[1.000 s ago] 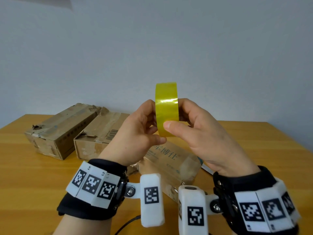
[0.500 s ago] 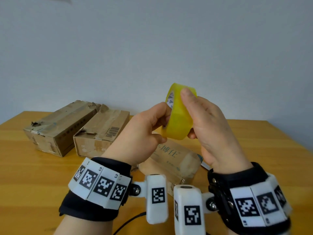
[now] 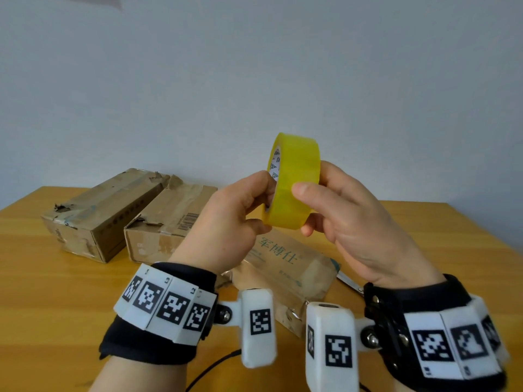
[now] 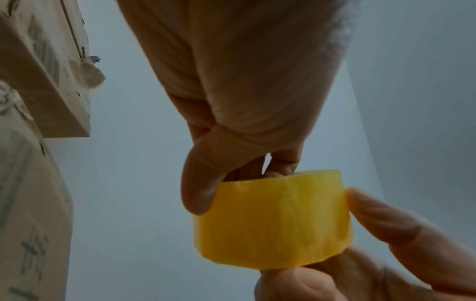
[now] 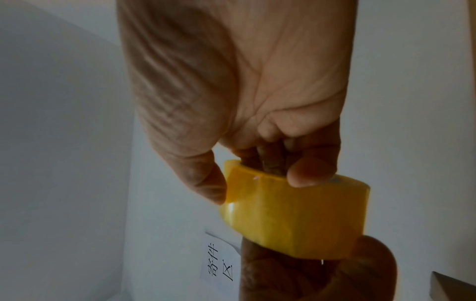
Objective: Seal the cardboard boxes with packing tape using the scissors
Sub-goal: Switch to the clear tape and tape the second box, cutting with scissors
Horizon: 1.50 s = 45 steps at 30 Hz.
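A yellow roll of packing tape (image 3: 294, 179) is held up in front of me by both hands, above the table. My left hand (image 3: 240, 210) grips it with fingers inside the core and the thumb on the outer band (image 4: 198, 195). My right hand (image 3: 334, 210) pinches the roll (image 5: 296, 215) from the other side, thumb (image 3: 304, 190) on the band. Below the hands lies a cardboard box (image 3: 291, 267) with printed characters. Two worn boxes (image 3: 99, 213) (image 3: 167, 222) lie side by side at the back left. A metal piece of the scissors (image 3: 349, 282) shows right of the near box.
The wooden table (image 3: 42, 292) runs to a plain grey wall. A black cable (image 3: 212, 369) trails near the front edge between my wrists. Bare tabletop lies at the front left and far right.
The roll has been turned from edge-on to angled, showing its core on the left. My right thumb moved from the roll's top edge down onto the front of the band.
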Motion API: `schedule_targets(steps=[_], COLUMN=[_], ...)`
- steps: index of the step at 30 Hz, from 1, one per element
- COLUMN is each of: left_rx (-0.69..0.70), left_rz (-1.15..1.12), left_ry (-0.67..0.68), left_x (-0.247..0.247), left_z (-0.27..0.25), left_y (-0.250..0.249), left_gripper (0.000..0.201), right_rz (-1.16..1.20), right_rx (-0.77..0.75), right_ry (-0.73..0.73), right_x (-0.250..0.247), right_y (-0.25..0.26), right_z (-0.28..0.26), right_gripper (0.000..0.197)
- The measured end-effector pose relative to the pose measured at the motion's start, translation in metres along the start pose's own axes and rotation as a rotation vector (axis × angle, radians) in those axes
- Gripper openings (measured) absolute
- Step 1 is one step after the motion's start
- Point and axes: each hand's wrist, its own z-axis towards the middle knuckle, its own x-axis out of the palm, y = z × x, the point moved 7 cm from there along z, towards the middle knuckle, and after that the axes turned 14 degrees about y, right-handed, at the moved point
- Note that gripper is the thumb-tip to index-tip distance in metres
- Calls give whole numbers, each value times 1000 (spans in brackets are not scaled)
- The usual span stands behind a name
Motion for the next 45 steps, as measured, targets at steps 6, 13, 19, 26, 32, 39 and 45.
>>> schedule_targets(steps=[6,13,19,26,32,39,45], left_rx=[16,5,-9,-54,-62,-56,-89], left_rz=[-232,-457,-576,-675,-787,-704,-568], left_ry=[-1,15,-31,-80,-83,-39,35], left_x=[-2,5,1,-5,-5,-5,2], left_z=[-1,-1,-2,-6,-6,-7,-4], left_y=[0,-5,-1,6,7,5,2], left_gripper=[40,45,47,36,41,50,58], right_rz=[-96,-61,-75,-164,-220,-83,-8], right_rx=[-36,6,28,30,42,17,25], right_ry=[5,-166,-159,-111,-31,-101,-157], right_x=[4,-7,-4,5,8,0,-4], right_y=[-1,-5,-4,1,1,3,1], right_z=[3,3,3,5,4,1,-1], right_gripper=[38,17,20,26,36,22,21])
